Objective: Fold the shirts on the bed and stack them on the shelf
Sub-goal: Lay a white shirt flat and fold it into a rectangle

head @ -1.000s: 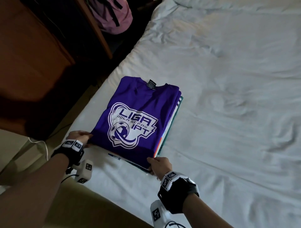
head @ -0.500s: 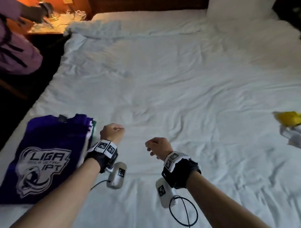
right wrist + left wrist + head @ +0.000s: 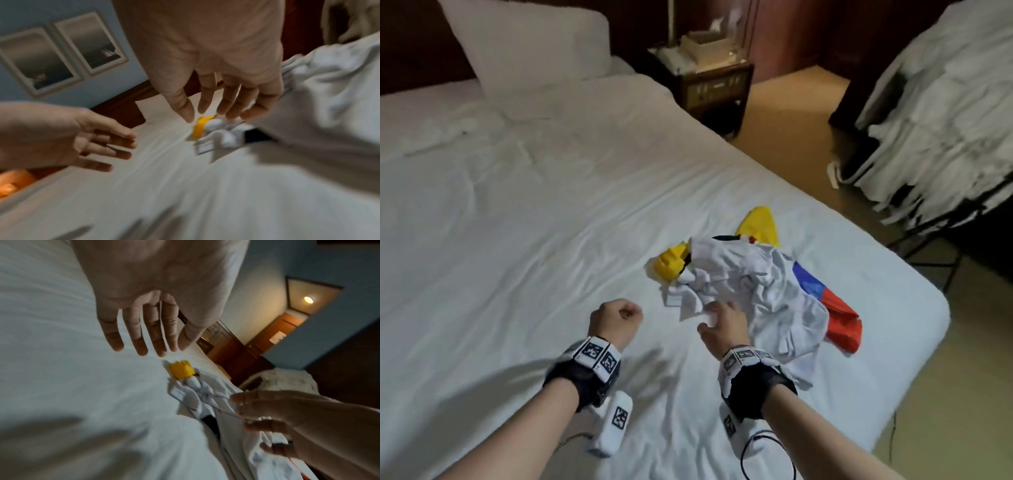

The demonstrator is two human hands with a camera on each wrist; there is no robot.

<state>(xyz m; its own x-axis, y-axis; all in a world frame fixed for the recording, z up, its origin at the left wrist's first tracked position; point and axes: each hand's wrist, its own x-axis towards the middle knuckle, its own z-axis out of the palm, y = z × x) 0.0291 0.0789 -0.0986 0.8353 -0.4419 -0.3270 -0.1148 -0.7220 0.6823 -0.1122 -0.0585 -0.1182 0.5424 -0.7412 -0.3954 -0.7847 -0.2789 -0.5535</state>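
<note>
A crumpled pile of shirts lies near the right edge of the white bed (image 3: 517,212). On top is a white shirt (image 3: 753,284) (image 3: 205,395) (image 3: 224,138), with a yellow shirt (image 3: 758,224) (image 3: 182,371) (image 3: 200,128) behind it and a blue and red shirt (image 3: 832,308) under its right side. My right hand (image 3: 717,320) (image 3: 216,105) hovers with spread fingers at the white shirt's near edge; contact is unclear. My left hand (image 3: 619,315) (image 3: 141,339) hangs over bare sheet to the left, its fingers relaxed and holding nothing.
A pillow (image 3: 534,51) leans at the head of the bed. A dark wooden nightstand (image 3: 712,82) stands beyond the bed's far right corner. Tan floor (image 3: 798,137) separates this bed from white bedding (image 3: 945,113) at the far right.
Both hands let go of the folded purple stack, and my view swung right to the crumpled pile. The right hand has opened and reached the white shirt's edge.
</note>
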